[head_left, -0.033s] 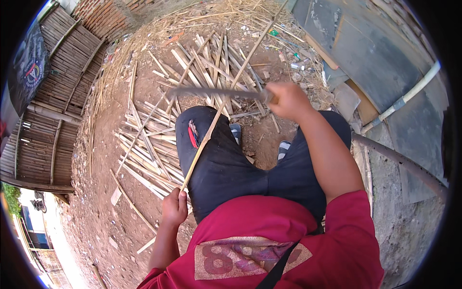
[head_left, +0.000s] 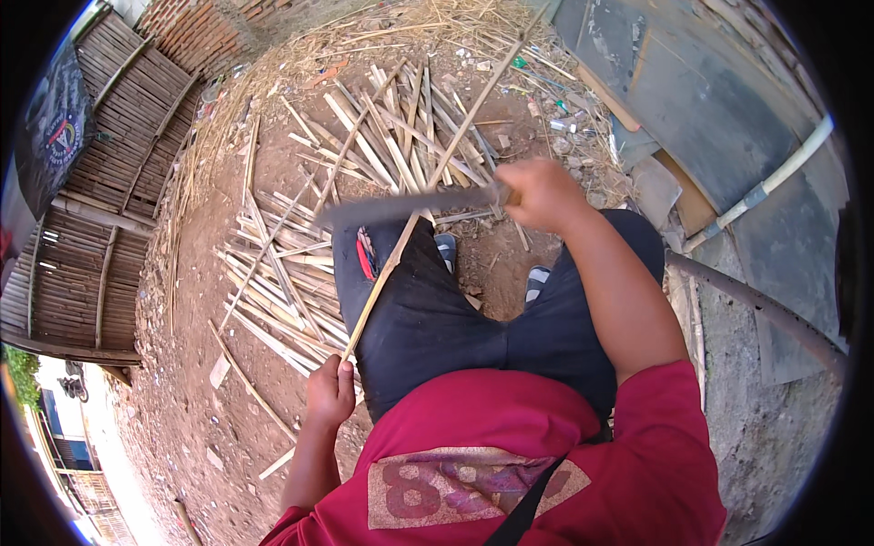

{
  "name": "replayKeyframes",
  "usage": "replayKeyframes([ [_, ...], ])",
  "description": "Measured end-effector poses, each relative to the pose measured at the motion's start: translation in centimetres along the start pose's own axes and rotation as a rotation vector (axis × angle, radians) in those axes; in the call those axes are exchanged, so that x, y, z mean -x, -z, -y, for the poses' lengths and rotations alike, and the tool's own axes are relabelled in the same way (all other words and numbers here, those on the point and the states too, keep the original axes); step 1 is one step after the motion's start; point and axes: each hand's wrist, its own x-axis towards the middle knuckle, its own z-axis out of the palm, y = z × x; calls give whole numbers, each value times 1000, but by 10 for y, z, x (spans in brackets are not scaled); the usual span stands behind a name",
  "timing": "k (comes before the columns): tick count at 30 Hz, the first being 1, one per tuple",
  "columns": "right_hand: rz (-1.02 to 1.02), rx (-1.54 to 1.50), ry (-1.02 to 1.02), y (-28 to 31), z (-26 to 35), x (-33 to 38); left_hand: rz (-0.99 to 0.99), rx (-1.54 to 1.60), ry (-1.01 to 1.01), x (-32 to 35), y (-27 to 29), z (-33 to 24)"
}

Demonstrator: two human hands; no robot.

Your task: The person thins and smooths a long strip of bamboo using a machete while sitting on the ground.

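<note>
A long, thin bamboo strip (head_left: pixel 383 273) slants away from me, rising from lower left to the far upper right over my left thigh. Its near end is gripped in my left hand (head_left: pixel 330 391), thumb laid along it, beside my left hip. My right hand (head_left: pixel 542 196) is wrapped around the handle of a machete (head_left: pixel 373 209) above my right knee. The blade points left and lies across the strip just past my left knee, blurred by motion. Whether its edge touches the strip I cannot tell.
Several split bamboo pieces (head_left: pixel 273 264) lie piled on the dirt ahead and to the left. Dry straw and litter cover the far ground. Dark panels (head_left: pixel 710 100) and a pale pipe (head_left: pixel 774 187) stand at right; a bamboo-slat wall (head_left: pixel 137 136) rises at far left.
The machete blade has swung slightly nearer to me and shows more of its flat side, now blurred. My right hand has shifted a little; the left hand and strip stay almost still.
</note>
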Motion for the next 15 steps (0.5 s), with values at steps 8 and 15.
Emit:
replayKeyframes([
  [8, -288, -227, -545, -10, -39, -7, -16, -33, -3, 0, 0, -2],
  [15, -68, -47, -33, -2, -7, 2, -12, 33, -16, -1, -3, 2],
])
